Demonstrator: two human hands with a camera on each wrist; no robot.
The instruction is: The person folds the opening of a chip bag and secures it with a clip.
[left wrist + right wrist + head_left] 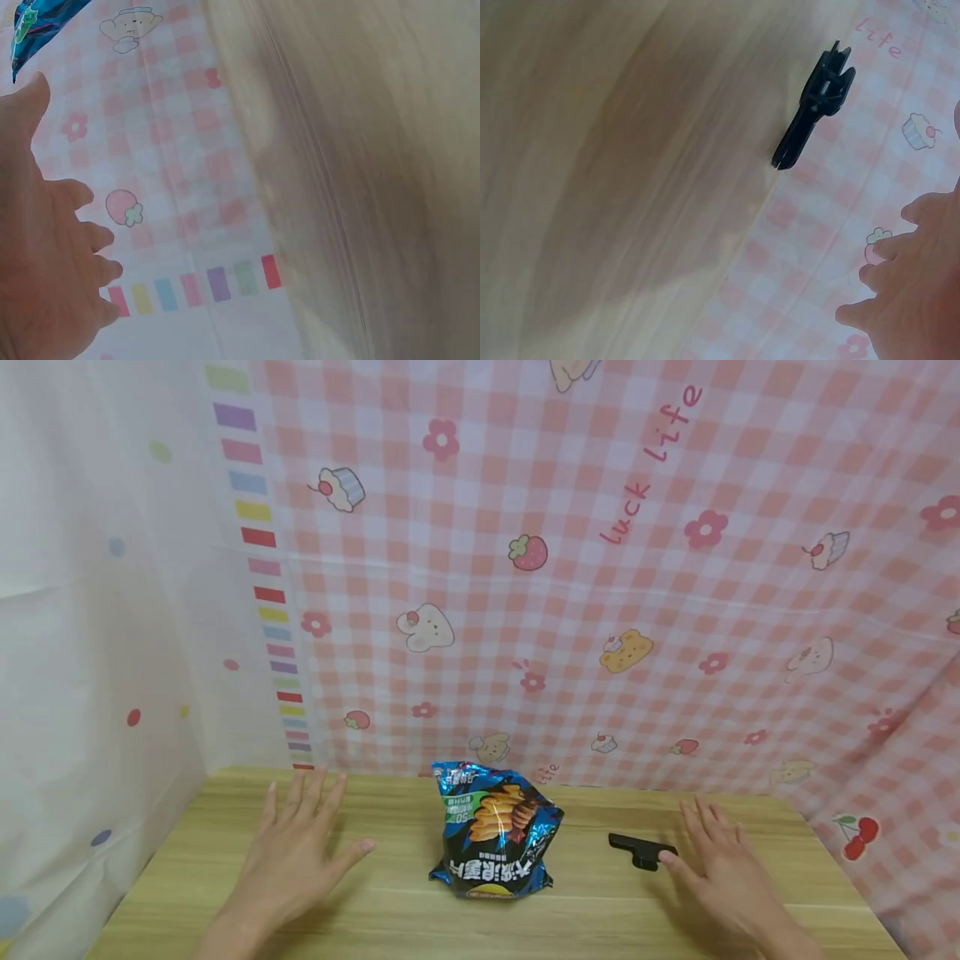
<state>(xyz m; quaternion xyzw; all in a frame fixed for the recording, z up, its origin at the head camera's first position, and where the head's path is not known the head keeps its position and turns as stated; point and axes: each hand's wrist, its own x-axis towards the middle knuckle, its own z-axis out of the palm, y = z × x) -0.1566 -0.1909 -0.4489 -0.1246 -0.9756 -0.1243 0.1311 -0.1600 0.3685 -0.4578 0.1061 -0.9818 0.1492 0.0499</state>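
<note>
White cloth with coloured spots [97, 610] hangs at the left of the frame, meeting a creased pink gingham curtain [487, 610] behind a table [397, 831] with pale, streaky wood grain. At lower left, the left hand [296, 847] is spread, its fingers released and thumb angled inward, holding nothing. At lower centre sits a puffed, glossy blue-and-black foil snack bag [498, 835], crinkled, its printing upside down; placed between the hands, it seems within easy reach of both. Right of it lies a slim black clip [637, 850], apparently smooth plastic, probably set there to be handy for the right hand [723, 868]. That hand, at lower right, is likewise loose and grasping nothing; its thumb overlaps the clip's end, though I cannot tell whether they touch.
</note>
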